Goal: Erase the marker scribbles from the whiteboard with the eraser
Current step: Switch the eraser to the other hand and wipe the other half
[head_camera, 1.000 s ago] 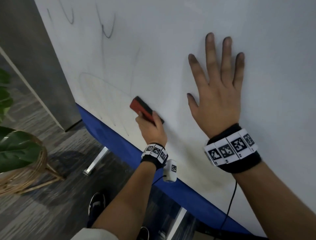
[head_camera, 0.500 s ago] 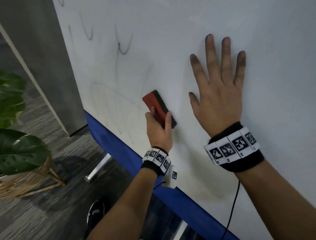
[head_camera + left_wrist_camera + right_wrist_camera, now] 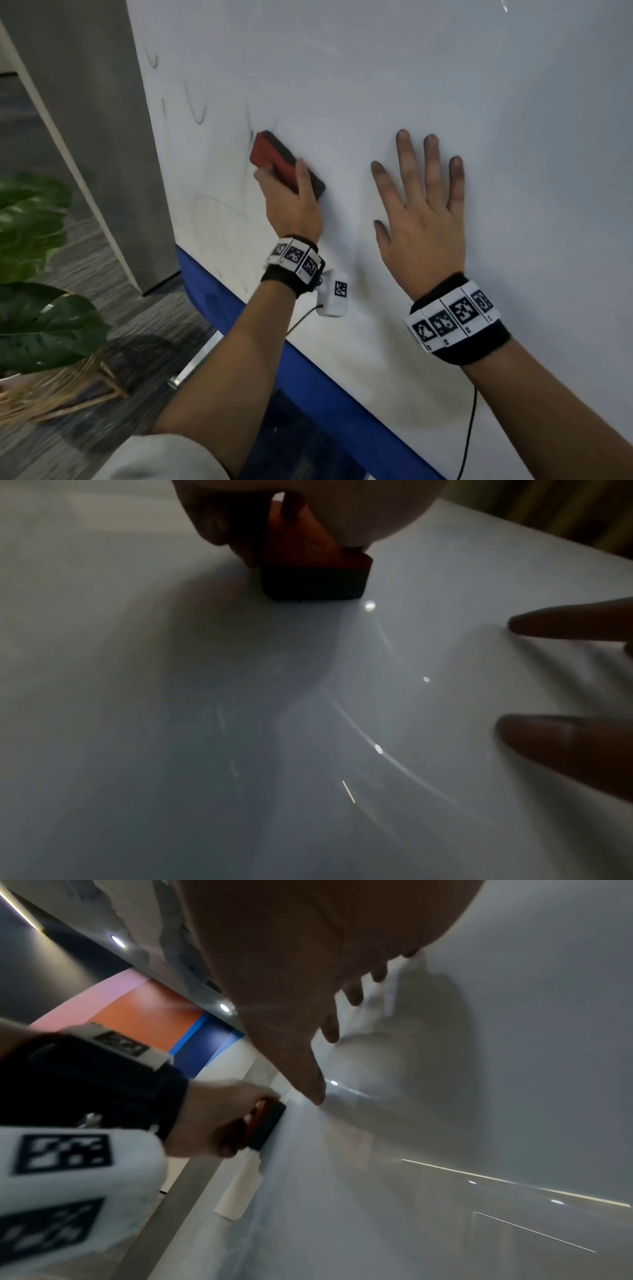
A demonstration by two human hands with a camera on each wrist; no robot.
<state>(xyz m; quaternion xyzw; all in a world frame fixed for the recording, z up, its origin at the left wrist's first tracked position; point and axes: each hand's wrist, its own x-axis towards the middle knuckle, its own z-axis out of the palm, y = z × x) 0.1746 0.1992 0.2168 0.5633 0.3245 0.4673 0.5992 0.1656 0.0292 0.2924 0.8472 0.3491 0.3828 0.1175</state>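
My left hand (image 3: pixel 291 195) grips a red eraser (image 3: pixel 274 159) with a black felt face and presses it flat on the whiteboard (image 3: pixel 376 68). The eraser's upper end sits on a dark scribble (image 3: pixel 251 132). More marker curves (image 3: pixel 198 109) lie up and to the left, and a faint oval trace (image 3: pixel 219 219) lies below. My right hand (image 3: pixel 421 205) lies flat on the board to the right, fingers spread and straight. The left wrist view shows the eraser (image 3: pixel 315 569) from below; the right wrist view shows the eraser (image 3: pixel 265 1125) in my left hand (image 3: pixel 219 1118).
A blue frame strip (image 3: pixel 308 370) runs along the board's lower edge. A grey pillar (image 3: pixel 92 120) stands just left of the board. A leafy plant (image 3: pixel 37 308) in a wicker basket sits on the floor at the left. A metal stand foot (image 3: pixel 198 359) rests below.
My left hand has swept the eraser up and left across the board, from near the lower edge to the dark scribble. The right hand has stayed flat on the board.
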